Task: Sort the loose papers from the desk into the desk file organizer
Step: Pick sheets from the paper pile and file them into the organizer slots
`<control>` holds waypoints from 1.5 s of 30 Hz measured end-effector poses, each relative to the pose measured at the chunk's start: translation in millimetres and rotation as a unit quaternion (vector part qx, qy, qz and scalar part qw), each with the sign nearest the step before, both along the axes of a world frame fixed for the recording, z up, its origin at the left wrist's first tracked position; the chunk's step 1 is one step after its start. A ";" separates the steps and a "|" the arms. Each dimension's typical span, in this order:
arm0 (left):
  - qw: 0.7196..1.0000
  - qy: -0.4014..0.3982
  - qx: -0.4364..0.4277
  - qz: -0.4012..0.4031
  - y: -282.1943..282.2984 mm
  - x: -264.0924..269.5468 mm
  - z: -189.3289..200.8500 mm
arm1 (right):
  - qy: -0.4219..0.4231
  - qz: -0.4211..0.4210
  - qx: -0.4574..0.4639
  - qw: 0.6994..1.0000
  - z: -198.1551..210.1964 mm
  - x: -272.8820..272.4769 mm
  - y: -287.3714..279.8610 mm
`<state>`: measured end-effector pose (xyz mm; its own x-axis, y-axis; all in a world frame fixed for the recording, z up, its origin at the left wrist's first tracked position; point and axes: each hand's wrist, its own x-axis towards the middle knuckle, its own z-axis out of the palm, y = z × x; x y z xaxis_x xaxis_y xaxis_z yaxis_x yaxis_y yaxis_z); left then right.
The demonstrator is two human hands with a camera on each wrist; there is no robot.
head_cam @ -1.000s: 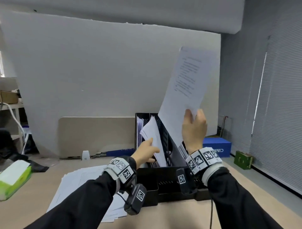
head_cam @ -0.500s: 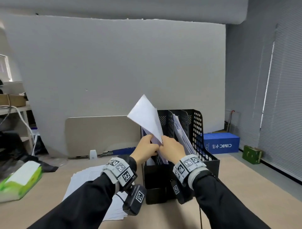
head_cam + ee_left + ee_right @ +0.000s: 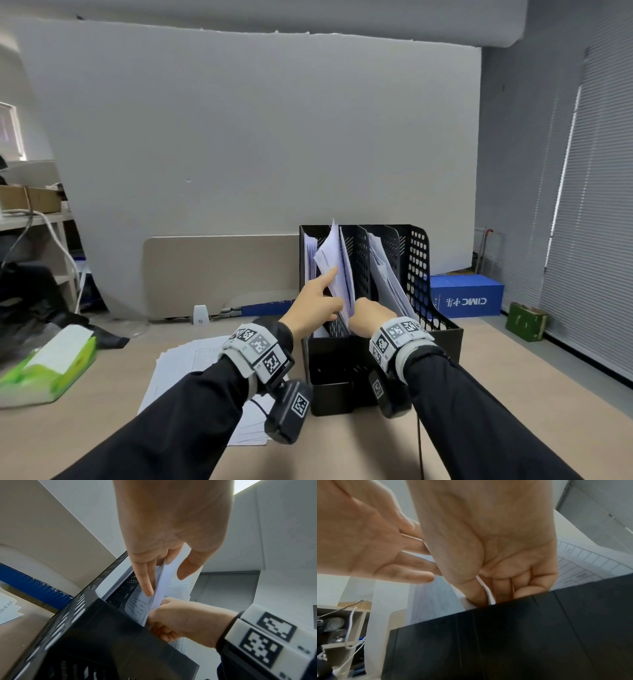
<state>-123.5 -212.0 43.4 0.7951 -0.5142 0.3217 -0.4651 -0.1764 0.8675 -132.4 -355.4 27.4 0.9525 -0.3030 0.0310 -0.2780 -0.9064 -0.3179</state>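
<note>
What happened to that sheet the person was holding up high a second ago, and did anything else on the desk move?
The right hand has brought the white printed sheet down from overhead into the black perforated file organizer, beside the papers already there; it still pinches the sheet's lower edge. The left hand, fingers straight, still steadies the filed papers. The loose paper stack on the desk and the green tissue pack lie as before.

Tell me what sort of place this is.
Most likely an office: a desk with a black file organizer, a stack of printed papers beside it, and slatted window blinds on the right.
</note>
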 end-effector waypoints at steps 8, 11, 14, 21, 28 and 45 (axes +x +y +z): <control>1.000 -0.030 0.004 -0.002 27.3 4.4 -9.8 | -0.254 -0.043 0.101 0.961 0.8 -2.2 14.7; 1.000 -0.010 -0.018 0.023 40.2 3.8 -10.8 | -0.371 -0.021 0.123 0.920 13.4 -7.4 35.3; 0.998 0.027 -0.037 0.038 61.6 1.2 -12.9 | -0.414 0.022 0.150 0.898 19.4 -12.2 61.5; 0.972 0.184 -0.019 0.146 136.6 12.9 -59.7 | -0.140 0.089 0.460 0.872 -18.6 3.2 121.2; 0.916 0.340 -0.075 0.200 180.8 33.0 -103.3 | -0.024 -0.054 0.552 0.832 -79.8 35.9 147.8; 0.865 0.462 -0.171 0.091 204.9 56.8 -139.8 | -0.090 -0.009 0.530 0.843 -122.3 39.3 131.0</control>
